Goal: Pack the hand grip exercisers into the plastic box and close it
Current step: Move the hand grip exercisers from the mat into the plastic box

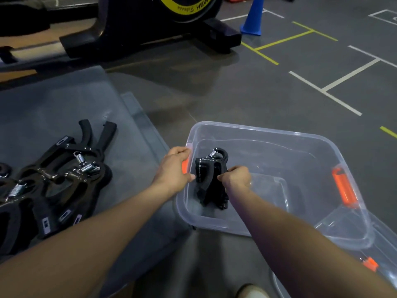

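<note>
A clear plastic box [300, 134] with orange latches stands open on the floor. Inside its left end a bunch of black hand grip exercisers [211, 179] stands upright, springs at the top. My right hand [236, 179] grips the bunch from the right. My left hand [175, 168] is at the box's left wall, over the orange latch, its fingertips touching the bunch. Several more black exercisers [62, 179] lie in a heap on a grey mat [75, 104] to the left. The clear lid [382, 244] lies under the box's right near corner.
A black and yellow exercise bike [150, 24] stands behind the mat. A blue cone [253, 18] is on the far floor, which has white and yellow lines. A shoe tip [251, 291] shows at the bottom edge.
</note>
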Tool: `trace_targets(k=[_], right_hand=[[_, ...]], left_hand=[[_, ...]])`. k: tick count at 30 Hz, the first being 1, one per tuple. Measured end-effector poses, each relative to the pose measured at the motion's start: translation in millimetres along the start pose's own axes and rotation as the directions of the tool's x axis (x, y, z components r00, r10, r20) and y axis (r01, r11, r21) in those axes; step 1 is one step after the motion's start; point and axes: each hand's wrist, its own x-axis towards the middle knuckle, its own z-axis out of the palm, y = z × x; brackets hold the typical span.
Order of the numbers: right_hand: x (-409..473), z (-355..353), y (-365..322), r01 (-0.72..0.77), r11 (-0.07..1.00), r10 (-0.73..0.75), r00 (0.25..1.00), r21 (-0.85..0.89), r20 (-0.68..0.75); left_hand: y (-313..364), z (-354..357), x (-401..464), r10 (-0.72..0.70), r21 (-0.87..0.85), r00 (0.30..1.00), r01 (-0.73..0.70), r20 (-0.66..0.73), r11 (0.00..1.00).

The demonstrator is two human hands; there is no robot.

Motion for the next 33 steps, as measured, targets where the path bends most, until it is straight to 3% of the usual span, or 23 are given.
trace_targets(k=[11, 22, 25, 33], right_hand=[[8, 6, 3, 0.03, 0.999, -0.03, 0.999, -0.016, 0.015], [7, 1, -4, 0.181, 0.983, -0.179, 0.982, -0.022, 0.058], [-2, -2, -23, 0.233, 0.972, -0.234, 0.971, 0.031, 0.04], [-63, 11, -68, 0.479, 0.877, -0.478, 0.866, 0.034, 0.147]], left_hand=[[-5, -1, 2, 0.028, -0.045, 1.0, -0.027, 0.011, 0.999], [-6, -1, 3, 0.029, -0.057, 0.999, -0.027, 0.022, 0.998], [-4, -5, -1, 0.053, 0.026, 0.997, -0.055, 0.052, 0.998], [-21, -61, -34, -0.086, 0.125, 0.987, 0.104, -0.136, 0.987]])
